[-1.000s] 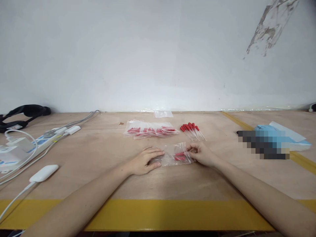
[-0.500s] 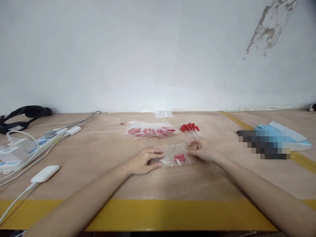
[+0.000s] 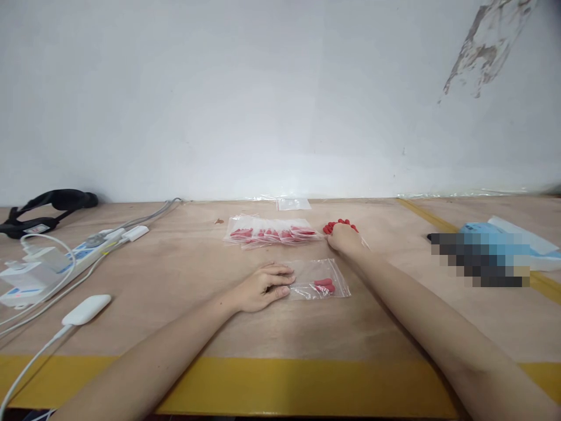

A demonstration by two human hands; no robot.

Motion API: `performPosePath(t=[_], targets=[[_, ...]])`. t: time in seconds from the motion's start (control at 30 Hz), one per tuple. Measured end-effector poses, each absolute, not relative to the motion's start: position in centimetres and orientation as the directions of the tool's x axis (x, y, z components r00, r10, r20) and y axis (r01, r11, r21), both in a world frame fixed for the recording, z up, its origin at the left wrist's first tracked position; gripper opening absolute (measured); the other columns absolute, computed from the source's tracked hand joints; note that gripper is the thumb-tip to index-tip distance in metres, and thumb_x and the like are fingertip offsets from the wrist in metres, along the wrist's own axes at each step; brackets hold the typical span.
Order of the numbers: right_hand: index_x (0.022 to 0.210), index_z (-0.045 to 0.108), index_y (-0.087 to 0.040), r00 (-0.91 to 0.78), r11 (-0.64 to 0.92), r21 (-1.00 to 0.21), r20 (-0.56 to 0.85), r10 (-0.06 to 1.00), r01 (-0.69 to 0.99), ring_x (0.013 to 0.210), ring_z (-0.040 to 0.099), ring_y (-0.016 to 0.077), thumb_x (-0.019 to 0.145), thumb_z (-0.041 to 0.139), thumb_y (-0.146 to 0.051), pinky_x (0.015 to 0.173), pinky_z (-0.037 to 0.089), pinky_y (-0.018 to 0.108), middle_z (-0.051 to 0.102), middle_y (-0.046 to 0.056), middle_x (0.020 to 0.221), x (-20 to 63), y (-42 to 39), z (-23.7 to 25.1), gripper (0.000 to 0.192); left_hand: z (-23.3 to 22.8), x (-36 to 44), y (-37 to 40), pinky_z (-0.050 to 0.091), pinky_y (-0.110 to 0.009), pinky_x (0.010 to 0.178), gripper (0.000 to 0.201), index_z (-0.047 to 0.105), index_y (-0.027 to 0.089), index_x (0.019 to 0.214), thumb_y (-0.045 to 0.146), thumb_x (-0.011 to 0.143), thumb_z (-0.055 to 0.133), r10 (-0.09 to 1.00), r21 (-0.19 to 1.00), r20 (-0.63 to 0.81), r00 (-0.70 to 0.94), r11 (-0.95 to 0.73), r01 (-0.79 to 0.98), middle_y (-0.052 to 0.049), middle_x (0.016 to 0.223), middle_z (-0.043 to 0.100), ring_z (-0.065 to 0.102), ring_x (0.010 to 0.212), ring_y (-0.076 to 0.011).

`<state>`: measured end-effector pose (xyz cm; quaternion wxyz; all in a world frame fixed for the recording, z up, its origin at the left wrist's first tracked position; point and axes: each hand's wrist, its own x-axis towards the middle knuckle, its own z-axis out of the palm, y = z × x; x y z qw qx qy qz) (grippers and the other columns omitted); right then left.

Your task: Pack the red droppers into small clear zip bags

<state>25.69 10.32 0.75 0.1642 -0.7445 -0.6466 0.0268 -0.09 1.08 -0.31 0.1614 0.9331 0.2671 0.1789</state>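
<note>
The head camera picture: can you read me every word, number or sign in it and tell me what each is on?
No words, numbers or signs can be read here.
White label on the black band: marks too small to read.
Power strip: blue patches, but too blurred to make out any letters.
Clear bag: no writing shows.
Dark thing at right: blurred into squares, so nothing readable.

No readable text that I can spot, tbh; the label (image 3: 37, 228) on the black band (image 3: 65, 200) is too tiny.
</note>
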Motion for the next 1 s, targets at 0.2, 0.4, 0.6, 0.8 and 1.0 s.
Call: performPosePath(t=[0.2, 0.4, 0.6, 0.8, 1.0], targets=[[0.076, 0.058, -0.016, 0.109, 0.007, -0.455, 0.228, 0.967, 0.89, 0.081, 0.057, 0.0193, 0.079, 0.046, -0.032, 0.07, 0.04, 0.028, 0.062, 0.01, 0.082, 26.8, 9.1, 1.4, 0.021, -0.3, 0.0, 1.0, 0.026, -0.04, 0.103, 0.039, 0.049, 0.023, 0.123, 0.036, 0.086, 0.048, 0.556, 0.394, 0.267, 0.787, -0.808, 0.437, -0.007, 0.126, 0.049, 0.044, 0.117, -0.021], [0.116, 0.026, -0.019, 0.129, 0.152, -0.929, 0.205, 0.97, 0.337, 0.049, 0.051, 0.0097, 0.071, 0.057, -0.03, 0.047, 0.043, 0.023, 0.05, -0.005, 0.067, 29.6, 4.3, 0.1, 0.057, -0.2, 0.0, 0.8, 0.027, -0.041, 0.103, 0.04, 0.048, 0.022, 0.123, 0.035, 0.086, 0.049, 0.562, 0.384, 0.27, 0.782, -0.807, 0.448, -0.007, 0.126, 0.049, 0.043, 0.117, -0.0213], [0.105, 0.024, -0.026, 0.154, 0.039, -0.999, 0.033, 0.988, -0.037, 0.051, 0.057, 0.0105, 0.072, 0.058, -0.024, 0.052, 0.051, 0.025, 0.051, -0.006, 0.067, 28.7, 1.9, -1.7, 0.047, -0.1, 0.0, 0.8, 0.027, -0.041, 0.103, 0.038, 0.049, 0.023, 0.122, 0.034, 0.086, 0.049, 0.578, 0.389, 0.252, 0.776, -0.795, 0.466, -0.007, 0.127, 0.047, 0.043, 0.118, -0.0211], [0.084, 0.043, -0.02, 0.042, -0.114, -0.973, -0.125, 0.991, -0.202, 0.062, 0.06, 0.0102, 0.077, 0.053, -0.024, 0.062, 0.052, 0.025, 0.055, -0.001, 0.069, 27.9, 1.3, -1.6, 0.013, 0.0, 0.1, 0.8, 0.028, -0.04, 0.103, 0.044, 0.042, 0.022, 0.128, 0.035, 0.086, 0.048, 0.584, 0.37, 0.234, 0.777, -0.793, 0.484, -0.007, 0.128, 0.046, 0.041, 0.119, -0.0202], [0.087, 0.06, -0.013, -0.294, -0.023, -0.966, -0.1, 0.951, 0.257, 0.045, 0.043, 0.0047, 0.063, 0.068, -0.033, 0.044, 0.037, 0.019, 0.05, -0.006, 0.051, 29.8, 0.6, -0.9, 0.032, 0.0, 0.1, 0.7, 0.03, -0.04, 0.102, 0.046, 0.038, 0.022, 0.13, 0.035, 0.087, 0.047, 0.581, 0.367, 0.249, 0.775, -0.797, 0.48, -0.007, 0.128, 0.046, 0.042, 0.118, -0.0207]])
